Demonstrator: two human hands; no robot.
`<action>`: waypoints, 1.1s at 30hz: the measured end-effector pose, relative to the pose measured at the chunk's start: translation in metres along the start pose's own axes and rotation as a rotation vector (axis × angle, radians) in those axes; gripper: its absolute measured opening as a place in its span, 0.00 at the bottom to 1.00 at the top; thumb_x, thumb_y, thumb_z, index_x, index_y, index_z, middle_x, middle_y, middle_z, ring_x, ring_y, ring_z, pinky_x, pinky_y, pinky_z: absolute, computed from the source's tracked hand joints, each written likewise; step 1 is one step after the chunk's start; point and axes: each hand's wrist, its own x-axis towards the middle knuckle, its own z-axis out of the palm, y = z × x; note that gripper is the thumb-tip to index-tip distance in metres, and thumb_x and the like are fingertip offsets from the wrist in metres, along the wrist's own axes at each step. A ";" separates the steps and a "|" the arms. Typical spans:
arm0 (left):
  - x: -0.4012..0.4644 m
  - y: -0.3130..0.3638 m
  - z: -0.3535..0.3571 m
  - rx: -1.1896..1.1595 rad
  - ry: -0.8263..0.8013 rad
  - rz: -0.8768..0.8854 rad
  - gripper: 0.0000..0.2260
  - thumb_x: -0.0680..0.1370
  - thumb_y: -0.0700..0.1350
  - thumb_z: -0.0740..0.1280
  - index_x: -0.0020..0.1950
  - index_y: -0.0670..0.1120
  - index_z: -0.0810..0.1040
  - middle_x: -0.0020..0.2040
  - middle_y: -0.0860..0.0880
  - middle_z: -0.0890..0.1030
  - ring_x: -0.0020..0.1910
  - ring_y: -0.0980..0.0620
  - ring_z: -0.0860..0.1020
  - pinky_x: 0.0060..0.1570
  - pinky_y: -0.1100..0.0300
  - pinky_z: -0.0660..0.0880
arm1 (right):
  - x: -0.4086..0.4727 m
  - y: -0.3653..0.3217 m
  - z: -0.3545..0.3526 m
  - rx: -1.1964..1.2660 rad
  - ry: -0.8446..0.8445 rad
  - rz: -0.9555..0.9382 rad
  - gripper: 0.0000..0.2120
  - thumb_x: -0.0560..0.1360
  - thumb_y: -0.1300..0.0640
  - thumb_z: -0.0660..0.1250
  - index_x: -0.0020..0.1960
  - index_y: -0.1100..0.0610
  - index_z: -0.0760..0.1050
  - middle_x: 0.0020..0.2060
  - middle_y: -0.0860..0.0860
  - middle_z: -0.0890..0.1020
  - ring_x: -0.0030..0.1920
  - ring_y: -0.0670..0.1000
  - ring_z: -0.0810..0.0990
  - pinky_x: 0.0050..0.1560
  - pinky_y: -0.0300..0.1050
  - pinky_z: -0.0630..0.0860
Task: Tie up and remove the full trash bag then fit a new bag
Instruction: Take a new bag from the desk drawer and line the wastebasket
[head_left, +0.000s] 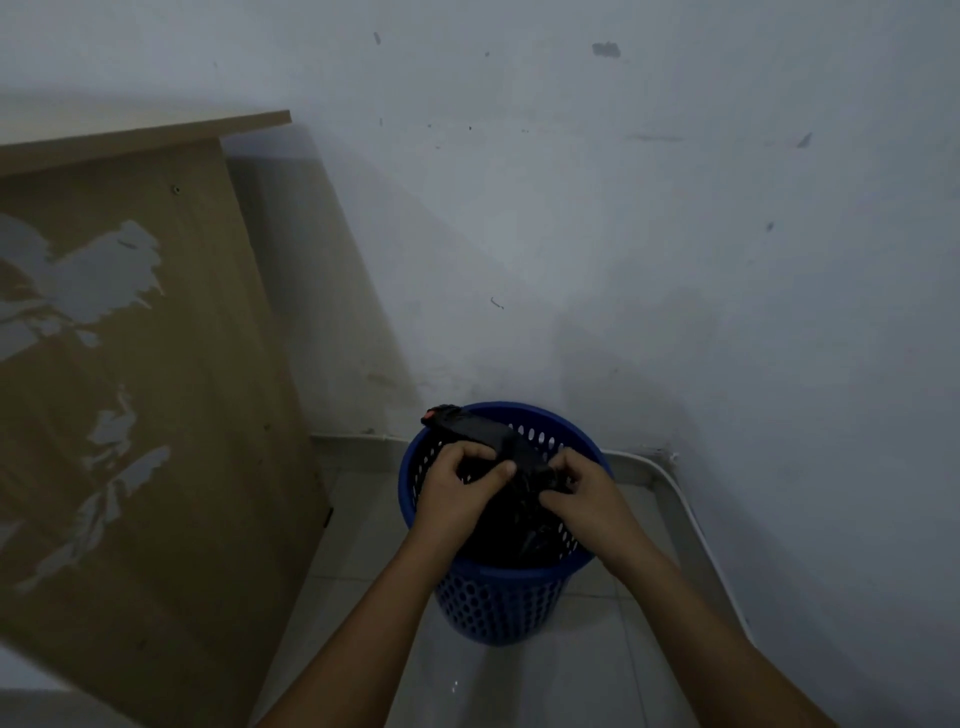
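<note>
A blue perforated bin (498, 597) stands on the tiled floor (587, 670) in the lower middle of the frame, close against the pale wall (571, 234). Inside it sits a black trash bag (511, 519), its plastic gathered up above the rim. A twisted length of the bag runs up and to the left, ending over the bin's far rim, where a small red mark shows at its tip.

Both hands are at the bag's gathered top, just over the bin's mouth. The left hand (460, 491) has its fingers curled round the black plastic, thumb pressed across toward the centre. The right hand (574, 491) is beside it, nearly touching, fingers curled and pinching the same bunch of plastic from the right.

The room is dim, and the bag is so dark that its folds, and whatever it holds, cannot be made out. The hands cover much of the bin's opening. At the left of the frame a wooden bench (130, 364) with patchy, peeling facing is cut off by the edge.
</note>
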 end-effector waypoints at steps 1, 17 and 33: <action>0.000 0.003 -0.002 -0.078 0.018 -0.083 0.12 0.74 0.55 0.79 0.50 0.51 0.82 0.54 0.53 0.84 0.54 0.56 0.82 0.54 0.57 0.82 | 0.000 0.000 -0.001 0.014 -0.036 -0.026 0.12 0.77 0.68 0.70 0.43 0.54 0.73 0.44 0.50 0.84 0.49 0.52 0.85 0.48 0.49 0.85; -0.010 -0.027 0.009 0.925 -0.190 0.899 0.07 0.77 0.41 0.71 0.43 0.47 0.73 0.48 0.48 0.73 0.46 0.46 0.72 0.42 0.54 0.70 | 0.010 -0.044 0.008 0.345 0.116 0.181 0.36 0.65 0.18 0.67 0.56 0.45 0.86 0.51 0.47 0.88 0.53 0.49 0.87 0.50 0.45 0.83; -0.004 -0.021 -0.004 1.035 -0.203 0.955 0.05 0.76 0.45 0.75 0.43 0.48 0.81 0.47 0.52 0.79 0.57 0.48 0.75 0.77 0.35 0.62 | 0.014 -0.028 0.019 0.437 0.098 0.280 0.23 0.73 0.39 0.80 0.55 0.56 0.85 0.45 0.48 0.90 0.45 0.47 0.89 0.42 0.41 0.85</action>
